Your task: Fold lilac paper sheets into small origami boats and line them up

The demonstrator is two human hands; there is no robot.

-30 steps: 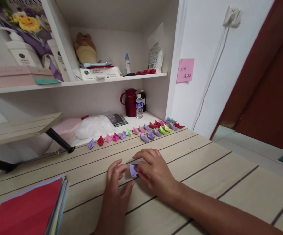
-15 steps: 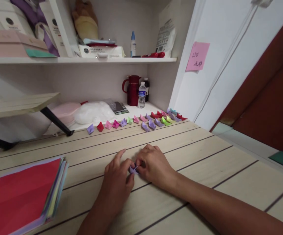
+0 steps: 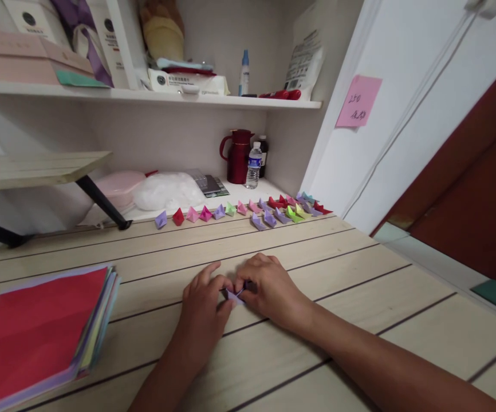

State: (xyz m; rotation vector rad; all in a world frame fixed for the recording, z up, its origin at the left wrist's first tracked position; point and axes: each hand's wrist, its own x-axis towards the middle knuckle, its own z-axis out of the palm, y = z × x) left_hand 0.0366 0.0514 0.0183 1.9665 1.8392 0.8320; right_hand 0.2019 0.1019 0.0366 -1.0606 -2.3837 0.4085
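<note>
A small folded piece of purple paper [image 3: 233,295] lies on the wooden table [image 3: 359,320] between my two hands. My left hand [image 3: 203,315] pinches its left side with fingers closed. My right hand [image 3: 267,289] grips its right side, fingers curled over it. Most of the paper is hidden by my fingers. Along the table's far edge stands a row of several small folded paper boats [image 3: 239,212] in purple, red, pink and green.
A stack of coloured paper sheets [image 3: 37,329], red on top, lies at the near left. A raised wooden board [image 3: 37,169] on black legs stands at the left. Behind are shelves with a red jug [image 3: 236,155], a water bottle [image 3: 254,166] and boxes. A pink note [image 3: 358,101] hangs on the wall.
My hands have closed in over the purple paper, which now shows less. The view has dropped and shifted a little, so the shelves sit higher in the picture.
</note>
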